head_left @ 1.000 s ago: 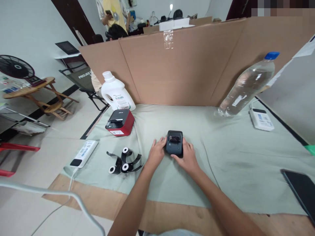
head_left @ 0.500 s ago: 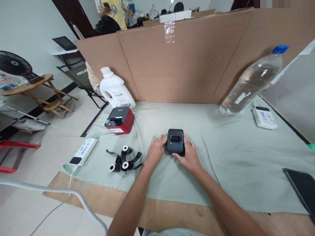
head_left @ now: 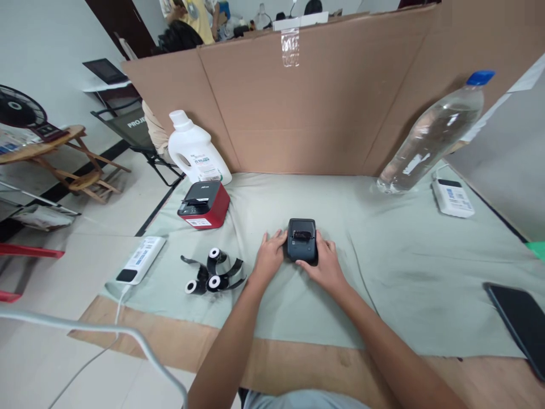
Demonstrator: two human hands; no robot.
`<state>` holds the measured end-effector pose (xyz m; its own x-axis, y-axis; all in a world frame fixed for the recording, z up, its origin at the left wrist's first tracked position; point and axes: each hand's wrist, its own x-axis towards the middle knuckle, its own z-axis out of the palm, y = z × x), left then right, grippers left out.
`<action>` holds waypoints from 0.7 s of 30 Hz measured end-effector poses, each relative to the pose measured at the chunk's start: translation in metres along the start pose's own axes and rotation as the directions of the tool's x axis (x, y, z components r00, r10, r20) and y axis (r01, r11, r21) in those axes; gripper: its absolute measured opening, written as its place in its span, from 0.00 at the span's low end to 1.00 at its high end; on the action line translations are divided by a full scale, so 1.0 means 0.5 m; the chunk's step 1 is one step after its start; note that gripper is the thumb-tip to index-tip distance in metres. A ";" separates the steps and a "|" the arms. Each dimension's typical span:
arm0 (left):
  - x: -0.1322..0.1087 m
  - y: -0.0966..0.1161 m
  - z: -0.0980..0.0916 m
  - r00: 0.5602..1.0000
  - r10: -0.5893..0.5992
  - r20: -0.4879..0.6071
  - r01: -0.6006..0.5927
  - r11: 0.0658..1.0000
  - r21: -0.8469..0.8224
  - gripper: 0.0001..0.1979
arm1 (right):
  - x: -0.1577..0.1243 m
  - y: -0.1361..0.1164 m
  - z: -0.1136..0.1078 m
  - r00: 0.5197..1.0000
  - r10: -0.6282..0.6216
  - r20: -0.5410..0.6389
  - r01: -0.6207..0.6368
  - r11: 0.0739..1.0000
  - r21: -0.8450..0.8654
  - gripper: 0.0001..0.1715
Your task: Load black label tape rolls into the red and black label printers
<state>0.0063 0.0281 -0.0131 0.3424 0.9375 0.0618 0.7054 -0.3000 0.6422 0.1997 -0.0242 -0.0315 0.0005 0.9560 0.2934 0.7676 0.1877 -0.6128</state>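
A: What's your count on the counter (head_left: 395,272)?
B: You have two printers: dark printer (head_left: 302,243), red printer (head_left: 203,203). Three ribbon rolls (head_left: 213,280). Two bottles: white jug (head_left: 193,150), clear bottle (head_left: 432,133). One dark tablet (head_left: 517,325).

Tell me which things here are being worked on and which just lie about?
In hand: small dark printer, held between left hand and right hand.
Lying about: red printer, black rolls, white jug, water bottle, power strip, dark tablet.
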 end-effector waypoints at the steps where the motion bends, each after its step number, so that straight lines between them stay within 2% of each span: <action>1: 0.000 0.003 0.000 1.000 -0.014 -0.004 0.014 0.999 -0.040 0.32 | 0.000 0.000 0.000 1.000 0.007 -0.001 -0.007 1.000 0.002 0.60; 4: 0.000 0.014 0.002 0.997 -0.058 -0.046 0.051 0.989 -0.140 0.25 | -0.002 0.002 -0.001 1.000 0.012 -0.014 -0.012 1.000 0.016 0.59; 6: -0.001 0.020 0.006 0.993 -0.085 -0.081 0.071 0.985 -0.156 0.22 | -0.004 0.007 -0.003 1.000 -0.004 -0.017 0.005 0.999 0.045 0.52; 9: -0.002 0.024 0.011 0.991 -0.102 -0.087 0.090 0.987 -0.131 0.26 | 0.005 0.018 -0.008 1.000 -0.029 -0.005 0.029 0.992 0.124 0.42; 14: -0.001 0.023 0.012 0.993 -0.088 -0.080 0.076 0.987 -0.138 0.25 | 0.084 0.036 -0.021 1.000 0.009 -0.002 -0.009 0.987 0.158 0.38; 17: -0.003 0.024 0.009 0.992 -0.084 -0.090 0.070 0.987 -0.148 0.25 | 0.144 0.044 -0.033 0.997 0.051 0.058 -0.057 0.991 0.121 0.36; 19: -0.004 0.025 0.009 0.992 -0.085 -0.095 0.070 0.986 -0.152 0.26 | 0.167 0.047 -0.043 0.994 0.050 0.095 -0.060 0.993 0.102 0.34; 21: -0.005 0.025 0.010 0.992 -0.085 -0.095 0.071 0.986 -0.149 0.26 | 0.172 0.047 -0.053 0.997 0.067 0.046 -0.071 0.994 0.084 0.31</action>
<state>0.0174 0.0210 -0.0089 0.2205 0.9722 0.0790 0.6278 -0.2035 0.7513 0.2349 0.0564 -0.0012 0.0221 0.9758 0.2174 0.7090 0.1381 -0.6916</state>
